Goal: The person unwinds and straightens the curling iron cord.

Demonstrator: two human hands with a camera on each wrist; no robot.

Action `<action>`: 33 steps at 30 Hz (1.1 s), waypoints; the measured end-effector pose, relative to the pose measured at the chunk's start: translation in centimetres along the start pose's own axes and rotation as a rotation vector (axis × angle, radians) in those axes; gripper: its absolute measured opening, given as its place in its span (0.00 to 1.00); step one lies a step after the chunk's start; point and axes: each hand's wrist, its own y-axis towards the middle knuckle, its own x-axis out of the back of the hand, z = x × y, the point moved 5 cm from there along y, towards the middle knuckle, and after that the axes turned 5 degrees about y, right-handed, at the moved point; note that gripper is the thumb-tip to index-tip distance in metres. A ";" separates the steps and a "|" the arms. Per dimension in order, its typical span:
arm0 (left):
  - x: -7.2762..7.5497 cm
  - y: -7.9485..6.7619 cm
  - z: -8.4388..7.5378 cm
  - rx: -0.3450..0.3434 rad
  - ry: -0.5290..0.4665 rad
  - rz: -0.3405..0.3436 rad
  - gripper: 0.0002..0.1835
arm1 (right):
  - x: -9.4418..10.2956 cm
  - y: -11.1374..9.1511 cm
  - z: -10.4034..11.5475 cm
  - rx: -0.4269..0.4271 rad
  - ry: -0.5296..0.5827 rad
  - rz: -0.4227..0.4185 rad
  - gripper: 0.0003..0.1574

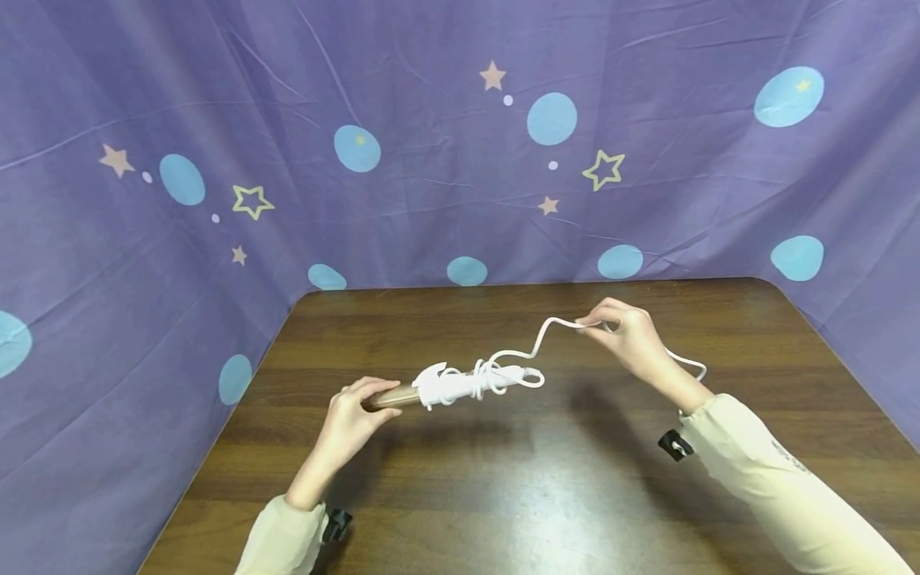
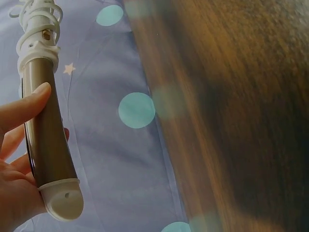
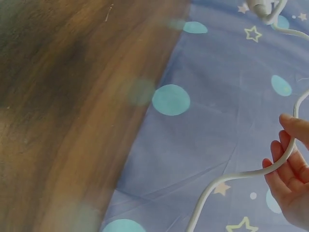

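A curling iron [image 1: 449, 386] with a white handle and a gold-brown barrel [image 2: 46, 125] is held up over the table. My left hand [image 1: 352, 415] grips it by the barrel, thumb on one side and fingers on the other; a white cap [image 2: 65, 199] ends the barrel. White cord [image 1: 491, 375] is wound in several loose turns around the handle. From there it runs off to the right, where my right hand [image 1: 628, 339] pinches it between thumb and fingers. Past that hand the cord's free length [image 3: 205, 198] hangs down behind the wrist.
Below the hands is a dark brown wooden table [image 1: 561, 479] with a bright reflection near its front. A purple curtain [image 1: 431, 216] with blue dots and stars rises along the table's back and sides. Black wrist mounts [image 1: 676, 445] show at both sleeves.
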 end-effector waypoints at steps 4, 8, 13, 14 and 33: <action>-0.2 0.0 0.4 0.041 0.018 -0.004 0.22 | 0.3 0.0 0.5 0.018 0.034 -0.008 0.13; -0.3 -0.1 0.8 0.077 0.041 -0.018 0.22 | 0.6 -0.1 1.0 0.024 0.052 0.004 0.13; -0.1 0.0 1.0 0.102 0.061 -0.046 0.21 | 0.9 -0.2 1.6 0.039 0.058 0.017 0.15; 0.0 0.0 1.0 0.107 0.061 -0.051 0.21 | 0.9 -0.2 1.7 0.045 0.062 0.020 0.15; 1.6 0.2 2.5 0.259 0.059 -0.165 0.21 | -0.5 -2.4 2.1 0.082 0.073 0.120 0.17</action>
